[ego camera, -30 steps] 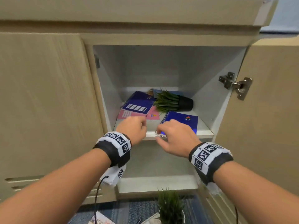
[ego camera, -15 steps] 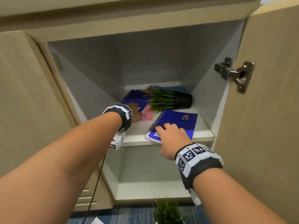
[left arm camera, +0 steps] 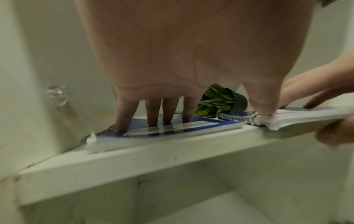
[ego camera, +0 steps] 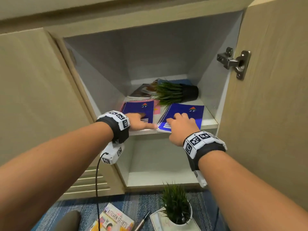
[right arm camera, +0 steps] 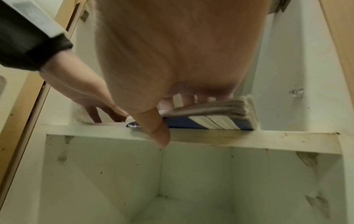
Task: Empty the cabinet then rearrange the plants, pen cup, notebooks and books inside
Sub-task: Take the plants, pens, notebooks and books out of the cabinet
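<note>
Upper shelf (ego camera: 209, 121) of the cabinet (ego camera: 50, 97). My left hand (ego camera: 138, 121) lies flat, fingers straight, pressing the left notebook (ego camera: 141, 108) at the near left. My right hand (ego camera: 180, 125) grips the right notebook's (ego camera: 186, 110) near edge, fingers on top, thumb below. Far behind, a black-potted plant (ego camera: 176, 92) lies tipped on its side. On the floor stands a white-potted plant (ego camera: 176, 207).

Setting: office or study corner. Evidence: light wood-laminate cabinet (ego camera: 25, 97) with white interior, door swung open on a steel hinge (ego camera: 235, 63); spiral notebooks (ego camera: 183, 114) and a tipped potted plant (ego camera: 175, 93) on its shelf (ego camera: 208, 120); blue patterned carpet (ego camera: 133, 204) below, bearing a cookbook (ego camera: 115, 220), a pen (ego camera: 141, 222), another potted plant (ego camera: 175, 205).
</note>
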